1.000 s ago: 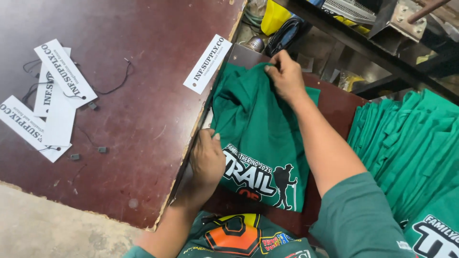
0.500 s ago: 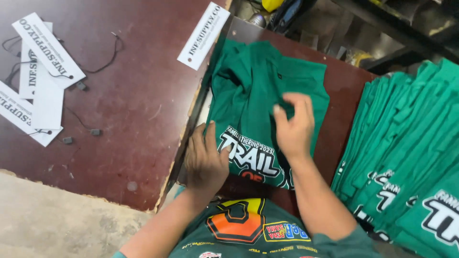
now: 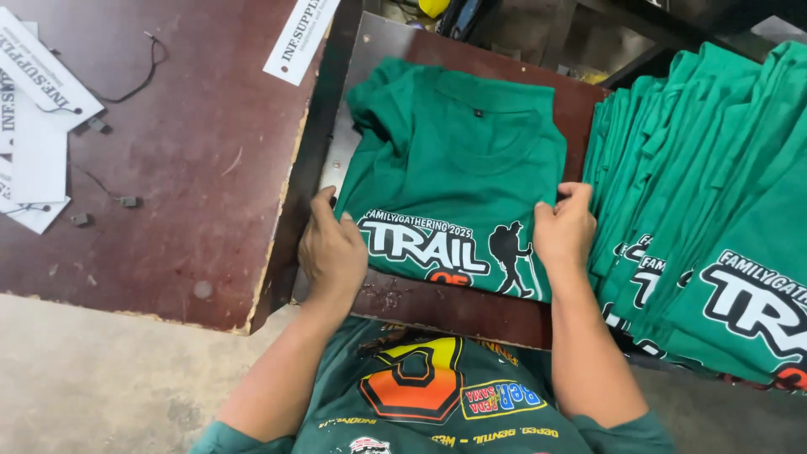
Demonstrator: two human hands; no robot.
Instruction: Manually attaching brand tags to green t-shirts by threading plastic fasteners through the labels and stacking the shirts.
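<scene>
Green T-shirt [image 3: 458, 168], folded with its white printed lettering and hiker figure showing, lies flat on my brown surface [image 3: 458, 307], my left hand [image 3: 334, 250] and right hand [image 3: 565, 229] fingers grasping its side edges.

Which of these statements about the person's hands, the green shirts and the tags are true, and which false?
1. Both hands grip the folded green printed T-shirt by its side edges: left hand, right hand. True.
2. The stack of green folded shirts lies left of it. False: right.
3. White paper tags with black strings lie on the dark red wooden table. True.
4. The shirt is red. False: green.
</scene>
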